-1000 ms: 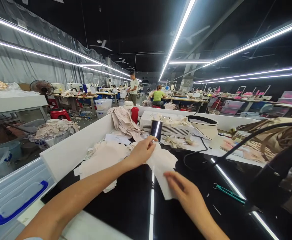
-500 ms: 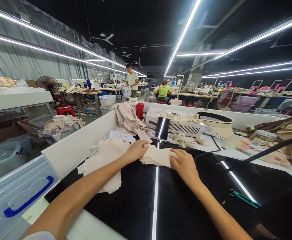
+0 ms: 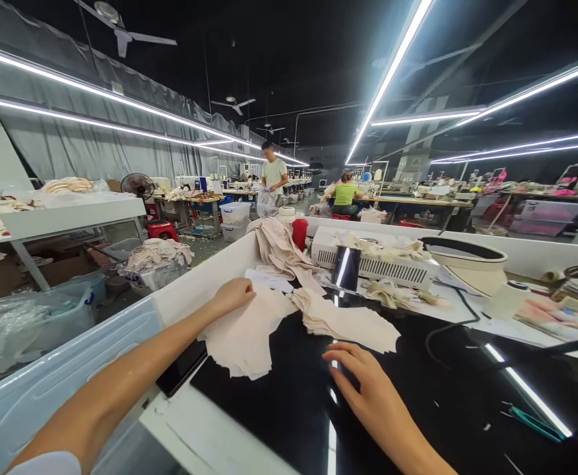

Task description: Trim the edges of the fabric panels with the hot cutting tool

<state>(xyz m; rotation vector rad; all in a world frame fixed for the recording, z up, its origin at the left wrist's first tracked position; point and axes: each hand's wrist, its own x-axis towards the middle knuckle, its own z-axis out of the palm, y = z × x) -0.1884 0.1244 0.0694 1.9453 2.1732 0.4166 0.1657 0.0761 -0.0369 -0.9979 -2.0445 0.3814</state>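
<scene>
My left hand [image 3: 233, 295] is closed at the upper left edge of a fanned stack of pale pink fabric pieces [image 3: 249, 330], its fingertips pinching the cloth. Another stack of cut fabric pieces [image 3: 348, 323] lies to the right, its near end touching the first. Below this second stack, my right hand [image 3: 363, 377] is open over the glossy black tabletop [image 3: 289, 409], fingers apart and holding nothing. Teal thread snips [image 3: 536, 422] lie far to the right.
Behind the stacks are draped beige cloth [image 3: 282, 247], a red cone [image 3: 299, 234], a white vented box [image 3: 373, 260] and a black upright object [image 3: 347, 268]. A cream round container [image 3: 467, 264] stands right. White side walls [image 3: 204, 277] edge the table. Two people are farther off.
My left hand has moved left from the right stack to the left one. My right hand has let go of the right stack and drawn back toward me. The view has turned left.
</scene>
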